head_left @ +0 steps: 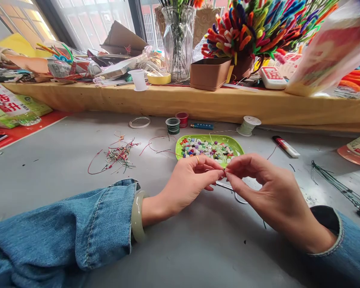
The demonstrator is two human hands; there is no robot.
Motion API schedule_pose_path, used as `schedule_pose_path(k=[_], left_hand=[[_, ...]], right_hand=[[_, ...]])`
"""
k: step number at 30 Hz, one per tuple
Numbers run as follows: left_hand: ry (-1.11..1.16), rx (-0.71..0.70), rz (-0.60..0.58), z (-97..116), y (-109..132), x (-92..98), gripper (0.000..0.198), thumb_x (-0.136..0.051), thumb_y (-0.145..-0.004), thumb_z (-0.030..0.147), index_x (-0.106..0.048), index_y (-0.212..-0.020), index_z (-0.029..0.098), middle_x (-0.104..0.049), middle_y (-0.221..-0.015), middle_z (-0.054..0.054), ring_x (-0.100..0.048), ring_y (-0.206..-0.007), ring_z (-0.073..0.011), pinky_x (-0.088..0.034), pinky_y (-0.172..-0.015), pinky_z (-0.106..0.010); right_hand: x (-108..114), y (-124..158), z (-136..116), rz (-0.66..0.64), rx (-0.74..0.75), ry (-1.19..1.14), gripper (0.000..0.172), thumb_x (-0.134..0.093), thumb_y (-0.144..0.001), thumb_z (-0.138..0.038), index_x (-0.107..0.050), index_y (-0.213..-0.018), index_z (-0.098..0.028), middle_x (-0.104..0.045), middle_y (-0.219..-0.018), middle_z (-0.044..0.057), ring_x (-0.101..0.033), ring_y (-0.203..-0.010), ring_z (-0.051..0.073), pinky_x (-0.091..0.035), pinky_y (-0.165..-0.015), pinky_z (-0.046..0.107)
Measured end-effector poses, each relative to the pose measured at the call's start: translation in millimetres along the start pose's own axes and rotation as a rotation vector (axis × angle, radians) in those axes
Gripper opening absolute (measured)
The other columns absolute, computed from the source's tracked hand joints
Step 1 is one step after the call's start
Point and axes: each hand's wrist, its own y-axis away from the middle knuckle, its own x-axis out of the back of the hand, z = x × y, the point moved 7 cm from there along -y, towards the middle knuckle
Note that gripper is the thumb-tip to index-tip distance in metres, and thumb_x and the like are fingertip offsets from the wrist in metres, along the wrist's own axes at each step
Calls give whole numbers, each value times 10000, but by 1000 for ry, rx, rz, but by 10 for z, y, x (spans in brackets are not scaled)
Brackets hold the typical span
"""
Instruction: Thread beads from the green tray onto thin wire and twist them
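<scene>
My left hand [192, 178] and my right hand [262, 192] meet in front of the green tray, thumbs and forefingers closed in a pinch. Between the fingertips runs a thin red cord [157, 138], whose loose part curls on the table to the left. A tiny dark spot shows where the fingertips meet, too small to name. Just beyond the hands is the green tray [239, 147], filled with mixed beads [202, 148]. Scissors [225, 185] lie partly hidden under the hands.
Behind the tray stand a dark green thread spool [173, 126], a red spool [182, 119] and a white spool [249, 125]. Cord scraps [120, 155] lie left. A lighter [285, 147] and dark corded strands [342, 188] lie right. A cluttered ledge [168, 100] runs behind.
</scene>
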Motion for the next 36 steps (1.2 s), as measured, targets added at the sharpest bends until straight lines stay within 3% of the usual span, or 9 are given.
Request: schedule_pose_path(k=[6,12,20,27,31,36], left_hand=[[-18,23,3,-28,2,22,69,-510,-695,218,-545,-716,162,-577,-721,-11,-546,-639,-106,-455,-565,-230],[20,23,0,-31,13,26,38,-494,-705,193,-507,-697,159,-538,-700,12,-562,-620,-97,-455,-561,-223],[20,32,-20,-22,16,5,60,-498,-711,201,-521,-695,148,-531,-698,2,-559,-682,-108,-458,-589,-223],[21,37,-19,-14,-4,6,96,-514,-703,208,-565,-731,132,-575,-737,-27,-547,-727,-116,-445,-662,-242],[52,32,-3,-18,-14,19,134,-535,-672,141,-560,-803,141,-593,-781,-27,-559,-757,-122,-433,-712,-257],[-41,-26,25,19,-8,53,92,-548,-681,180,-578,-757,137,-602,-758,-27,-549,-743,-117,-429,-704,-244]], right_hand=[[1,11,-28,-2,27,53,114,-530,-692,-135,-526,-791,-191,-575,-692,-18,-543,-611,101,-451,-586,217],[-3,7,-147,8,146,147,76,-522,-694,-119,-553,-728,-179,-548,-637,-18,-501,-582,87,-405,-558,205],[-29,46,-146,7,241,202,140,-508,-716,-149,-601,-813,-187,-564,-686,15,-497,-618,116,-402,-581,240],[-24,3,-42,-23,78,178,81,-521,-694,-164,-600,-703,-181,-515,-544,-22,-456,-489,85,-378,-494,211],[-32,-18,69,-49,-62,69,75,-522,-706,-199,-591,-684,-183,-465,-476,-43,-412,-424,68,-354,-418,180],[-88,-18,197,-147,-266,-124,139,-510,-730,-273,-605,-703,-175,-514,-494,-33,-410,-392,63,-327,-349,169]])
